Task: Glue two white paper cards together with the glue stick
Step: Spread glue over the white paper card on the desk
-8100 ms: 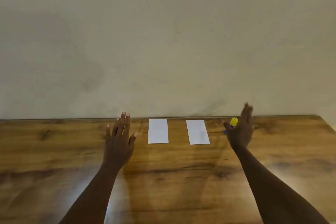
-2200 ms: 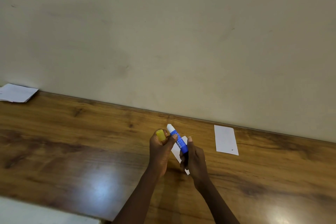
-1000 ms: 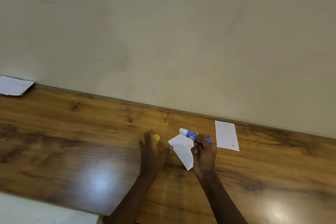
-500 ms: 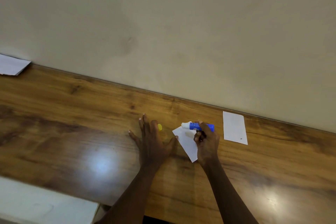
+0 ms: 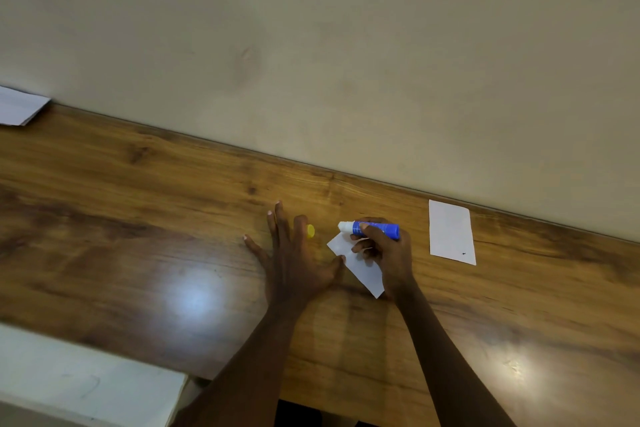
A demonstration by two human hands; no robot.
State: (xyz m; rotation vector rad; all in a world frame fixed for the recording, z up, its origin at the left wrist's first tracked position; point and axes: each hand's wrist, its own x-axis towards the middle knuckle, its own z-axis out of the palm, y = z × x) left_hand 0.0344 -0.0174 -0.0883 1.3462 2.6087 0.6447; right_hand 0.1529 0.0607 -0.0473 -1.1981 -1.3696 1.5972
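Two white cards (image 5: 358, 269) (image 5: 451, 232), one glue stick (image 5: 375, 229), one yellow cap (image 5: 310, 230)

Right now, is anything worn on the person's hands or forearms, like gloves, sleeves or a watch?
Nothing visible. The left hand and right hand are bare, no gloves or rings in view. Both forearms are uncovered to the frame's bottom edge, with no sleeves, watch or bands.

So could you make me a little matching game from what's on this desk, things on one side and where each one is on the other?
Things:
1. glue stick
2. yellow cap
3. card with a small dark mark
4. angled card

Places:
A. lying alone near the wall
B. held in the right hand
C. partly under the right hand
D. on the desk beside the left hand

Pairs: 1-B, 2-D, 3-A, 4-C
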